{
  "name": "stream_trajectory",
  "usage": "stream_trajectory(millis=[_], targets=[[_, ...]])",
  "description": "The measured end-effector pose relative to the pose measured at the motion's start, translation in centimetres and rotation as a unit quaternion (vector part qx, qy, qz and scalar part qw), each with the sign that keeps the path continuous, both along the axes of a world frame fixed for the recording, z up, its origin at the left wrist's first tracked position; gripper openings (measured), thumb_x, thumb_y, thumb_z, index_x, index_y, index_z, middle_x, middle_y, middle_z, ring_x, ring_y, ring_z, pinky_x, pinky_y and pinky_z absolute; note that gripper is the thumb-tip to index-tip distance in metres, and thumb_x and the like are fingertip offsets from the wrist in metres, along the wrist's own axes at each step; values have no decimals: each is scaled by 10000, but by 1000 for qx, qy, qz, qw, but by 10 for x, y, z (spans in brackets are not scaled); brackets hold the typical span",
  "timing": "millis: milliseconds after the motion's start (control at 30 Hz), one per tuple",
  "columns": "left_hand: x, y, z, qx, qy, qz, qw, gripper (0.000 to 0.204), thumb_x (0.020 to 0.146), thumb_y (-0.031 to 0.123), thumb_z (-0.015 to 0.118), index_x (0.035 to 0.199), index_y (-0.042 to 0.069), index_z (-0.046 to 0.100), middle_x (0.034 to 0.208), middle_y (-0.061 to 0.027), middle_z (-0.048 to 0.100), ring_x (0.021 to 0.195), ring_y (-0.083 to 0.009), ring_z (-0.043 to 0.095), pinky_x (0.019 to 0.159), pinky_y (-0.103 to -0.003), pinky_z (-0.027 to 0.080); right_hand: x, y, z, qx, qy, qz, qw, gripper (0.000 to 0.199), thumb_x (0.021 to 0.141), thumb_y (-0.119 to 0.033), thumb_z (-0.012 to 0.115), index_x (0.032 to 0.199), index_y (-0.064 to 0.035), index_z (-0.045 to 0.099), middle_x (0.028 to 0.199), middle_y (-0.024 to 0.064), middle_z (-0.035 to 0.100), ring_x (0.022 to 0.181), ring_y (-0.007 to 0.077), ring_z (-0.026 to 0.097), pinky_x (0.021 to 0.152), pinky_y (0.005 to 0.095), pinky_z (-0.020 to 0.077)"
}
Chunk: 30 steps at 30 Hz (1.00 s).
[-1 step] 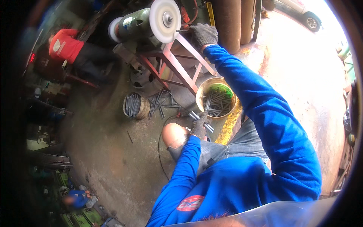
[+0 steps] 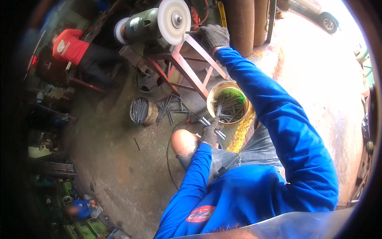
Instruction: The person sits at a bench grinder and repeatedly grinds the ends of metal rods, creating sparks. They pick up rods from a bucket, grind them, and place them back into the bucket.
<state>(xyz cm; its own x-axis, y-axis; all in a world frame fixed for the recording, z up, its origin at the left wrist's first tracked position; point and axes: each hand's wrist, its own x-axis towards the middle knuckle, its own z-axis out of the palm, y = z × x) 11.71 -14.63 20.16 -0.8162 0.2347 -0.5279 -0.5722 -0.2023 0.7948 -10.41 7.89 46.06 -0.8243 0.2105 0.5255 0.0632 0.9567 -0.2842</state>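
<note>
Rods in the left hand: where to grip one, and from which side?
Probably an exposed end of the rods, from the upper left of the picture. The gloved left hand wraps their middles; slim, straight ends stick out both sides, so pinch across the long axis. Upper-left ends point away from the body; the others point back toward the jeans, likely tighter.

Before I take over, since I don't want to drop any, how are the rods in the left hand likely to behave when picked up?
The rods look like grey metal, so they are probably stiff and fairly heavy for their size. Being straight and apparently round, they may roll if set down loose.
</note>
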Motion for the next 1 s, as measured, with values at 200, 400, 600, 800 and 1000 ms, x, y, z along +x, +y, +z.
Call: stream_trajectory(millis=[200, 400, 600, 800, 1000], targets=[[-2, -6, -6, 25, -20, 32, 999, 230, 897, 248, 689, 1073, 107, 643, 723, -31, 605, 683, -157, 622, 621, -306, 495, -2, -7, -3, -21, 86, 21, 996, 226, 805, -368, 637, 874, -185, 751, 808, 138, 700, 806, 344, 683, 710, 479, 517], [-1, -2, 9, -6, -18, 15, 1000, 215, 904, 216, 673, 1067, 78, 642, 714, -45, 602, 656, -164, 593, 701, -349, 540, -9, -4, -3, -20, 69, 21, 997, 223, 796, -356, 636, 893, -193, 754, 829, 139, 705, 808, 336, 691, 699, 468, 528], [-1, -3, -1, 30, 5, 21, 999, 219, 905, 209, 671, 1055, 52, 640, 708, -56, 601, 666, -165, 592, 743, -363, 541, -17, -3, 1, -4, 60, 28, 998, 211, 777, -330, 642, 895, -195, 753, 831, 140, 706, 794, 332, 693, 698, 461, 537], [-1, 2, 10, 5, -18, 11, 1000, 211, 907, 225, 672, 1045, 67, 647, 723, -51, 605, 683, -157, 591, 726, -336, 522, -24, 9, 10, 43, 10, 27, 999, 193, 831, -327, 602, 878, -217, 753, 840, 86, 715, 787, 297, 703, 685, 438, 536], [-2, -4, 0, 1, -37, 7, 999, 223, 881, 315, 703, 1013, 142, 651, 720, -25, 604, 627, -125, 549, 557, -297, 425, -23, 6, 14, 6, -19, 51, 998, 221, 829, -311, 581, 888, -194, 758, 877, 111, 717, 815, 316, 705, 726, 444, 550]])
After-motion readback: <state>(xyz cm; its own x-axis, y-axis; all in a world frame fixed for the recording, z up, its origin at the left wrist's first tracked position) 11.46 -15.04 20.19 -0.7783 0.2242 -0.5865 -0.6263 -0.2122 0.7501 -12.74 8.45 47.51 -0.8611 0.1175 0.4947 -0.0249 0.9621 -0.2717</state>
